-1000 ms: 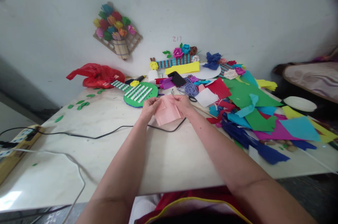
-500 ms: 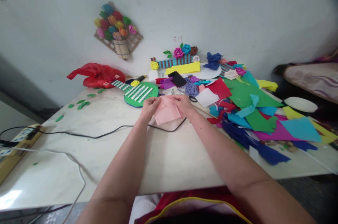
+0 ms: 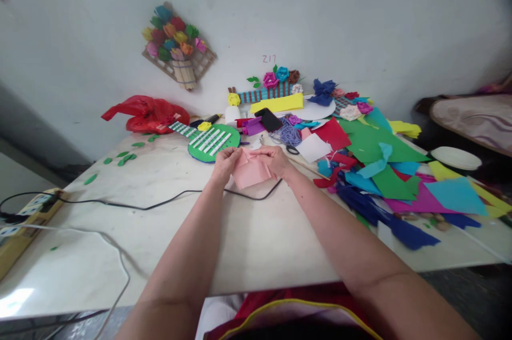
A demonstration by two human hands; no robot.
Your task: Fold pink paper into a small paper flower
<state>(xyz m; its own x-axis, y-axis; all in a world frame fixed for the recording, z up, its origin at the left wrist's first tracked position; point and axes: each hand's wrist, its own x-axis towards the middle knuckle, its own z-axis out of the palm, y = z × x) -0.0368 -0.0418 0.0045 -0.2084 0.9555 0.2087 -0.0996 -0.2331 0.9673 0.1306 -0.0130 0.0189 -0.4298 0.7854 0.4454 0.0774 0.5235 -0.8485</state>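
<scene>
Between my two hands is a piece of pink paper (image 3: 251, 173), held above the table with its upper edge folded and its lower part hanging down. My left hand (image 3: 226, 164) pinches its upper left corner. On the other side, my right hand (image 3: 275, 160) grips the upper right, thumb and fingers pressed on the fold. A green guitar-shaped craft (image 3: 214, 143) with white strips lies just beyond my left hand. Scissors (image 3: 292, 150) with black handles are partly visible near my right hand.
Coloured paper sheets (image 3: 380, 140) and scraps pile up on the right. A black cable (image 3: 148, 207) crosses the table below the pink paper. Behind are a phone (image 3: 268, 119), purple yarn (image 3: 289, 133) and a red plastic bag (image 3: 150, 114). A power strip (image 3: 36, 222) sits at the left edge.
The upper edge of the pink paper has been bent over toward me, and my right fingers have shifted slightly along it. Both hands keep hold; the other things stay in place.
</scene>
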